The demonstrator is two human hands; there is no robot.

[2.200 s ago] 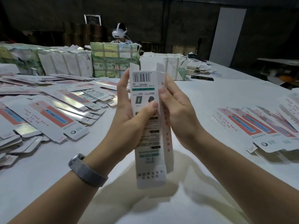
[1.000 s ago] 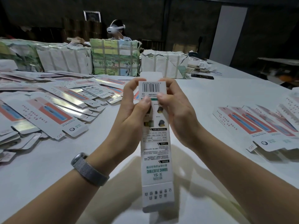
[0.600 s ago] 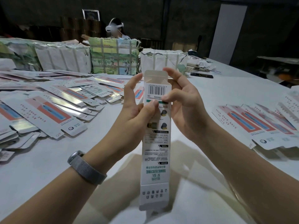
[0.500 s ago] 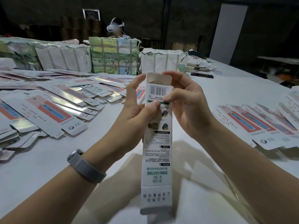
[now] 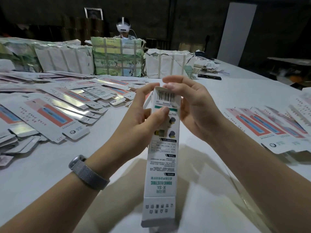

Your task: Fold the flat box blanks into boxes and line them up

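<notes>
I hold a long white box upright above the table, its printed back with a barcode facing me. My left hand grips its upper part, thumb across the front panel and fingers round the left side. My right hand holds the right side, and its fingers press down on the top end flap. The bottom flap hangs open near the table. Flat box blanks with red and blue print lie fanned out on the left. More blanks lie overlapped on the right.
Wrapped paper bundles stand in a row across the back of the white table. A person wearing a white headset sits behind them. A dark flat object lies at the back right.
The top flap stood up open above the barcode; now my right fingers have bent it down over the box's top end. The box has stayed upright between my hands.
</notes>
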